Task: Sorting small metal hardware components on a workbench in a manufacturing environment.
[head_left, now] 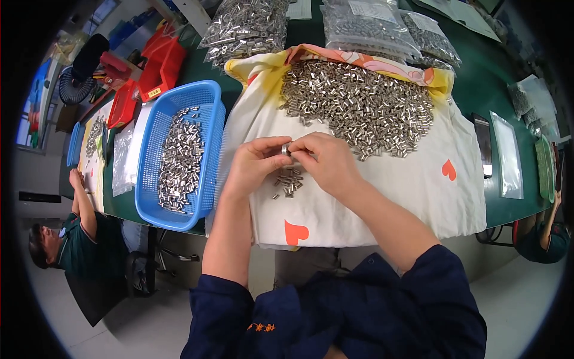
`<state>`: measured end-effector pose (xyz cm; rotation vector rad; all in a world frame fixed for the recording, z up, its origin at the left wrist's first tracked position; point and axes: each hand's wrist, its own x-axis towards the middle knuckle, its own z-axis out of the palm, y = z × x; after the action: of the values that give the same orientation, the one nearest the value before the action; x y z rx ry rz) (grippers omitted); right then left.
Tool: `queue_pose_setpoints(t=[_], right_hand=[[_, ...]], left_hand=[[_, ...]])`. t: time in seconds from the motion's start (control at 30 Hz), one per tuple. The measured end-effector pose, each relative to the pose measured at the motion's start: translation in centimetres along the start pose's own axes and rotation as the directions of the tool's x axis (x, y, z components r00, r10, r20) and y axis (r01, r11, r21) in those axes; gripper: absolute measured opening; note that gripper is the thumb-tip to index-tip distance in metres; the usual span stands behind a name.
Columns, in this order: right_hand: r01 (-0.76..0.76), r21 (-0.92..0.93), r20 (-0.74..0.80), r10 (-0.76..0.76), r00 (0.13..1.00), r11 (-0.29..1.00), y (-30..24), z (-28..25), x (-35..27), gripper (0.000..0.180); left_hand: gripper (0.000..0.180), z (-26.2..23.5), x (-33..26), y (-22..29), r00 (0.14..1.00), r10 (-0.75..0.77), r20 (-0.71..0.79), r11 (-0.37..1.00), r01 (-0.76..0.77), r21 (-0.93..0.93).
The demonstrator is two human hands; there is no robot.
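Note:
Over the middle of a white cloth (382,197) with heart prints, my left hand (257,164) and my right hand (329,160) meet at the fingertips. Between them they pinch a small silvery metal sleeve (286,149); whether it is one piece or more is hard to make out. Just below the fingers lies a little group of loose metal sleeves (290,182). Beyond my hands spreads a large heap of the same short metal sleeves (365,102), reaching up to the cloth's rolled far edge.
Left of the cloth stands a blue perforated basket (216,128) partly filled with metal sleeves (180,158). Red bins (161,66) are beyond it. Bulging clear bags of metal parts (371,27) line the back. A flat plastic bag (507,155) lies at right. Co-workers sit on both sides.

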<state>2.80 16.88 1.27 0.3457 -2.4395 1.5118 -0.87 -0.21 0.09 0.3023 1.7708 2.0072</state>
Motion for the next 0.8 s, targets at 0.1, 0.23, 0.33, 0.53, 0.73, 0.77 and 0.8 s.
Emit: queue_pose_setpoints(t=[0.1,0.23,0.33,0.53,0.73,0.77,0.8], right_hand=[[-0.148,0.111,0.134,0.133,0.982,0.983,-0.1,-0.9,0.4,0.009],[-0.288,0.181,0.185,0.255,0.949,0.940,-0.1,-0.9,0.5,0.011],[-0.337,0.122,0.270,0.296,0.916,0.933,0.2,-1.3,1.0,0.009],[-0.332,0.148,0.066,0.325,0.943,0.932,1.3,-1.9,1.4,0.009],[-0.240,0.167,-0.101,0.258,0.961,0.956,2.4,-2.4,1.9,0.011],[-0.225,0.162,-0.086,0.241,0.967,0.961,2.4,-2.1,2.0,0.011],[-0.238,0.137,-0.076,0.250,0.965,0.962,2.3,-1.8,2.0,0.011]], left_hand=[[0.035,-0.3,-0.1,0.1,1.000,-0.008,0.005,1.000,0.008,-0.005],[0.035,-0.3,-0.4,0.1,0.998,-0.048,0.028,0.999,0.047,0.017],[0.035,-0.2,-0.7,0.5,0.996,-0.076,0.039,0.996,0.074,0.042],[0.034,0.2,-0.2,0.5,0.997,-0.048,0.063,0.999,0.048,0.007],[0.032,0.6,0.3,0.8,0.995,-0.026,0.099,0.999,0.028,-0.018],[0.032,0.4,0.1,0.7,0.997,-0.011,0.081,1.000,0.013,-0.023],[0.032,0.2,-0.2,0.5,0.993,-0.041,0.111,0.999,0.042,-0.008]])
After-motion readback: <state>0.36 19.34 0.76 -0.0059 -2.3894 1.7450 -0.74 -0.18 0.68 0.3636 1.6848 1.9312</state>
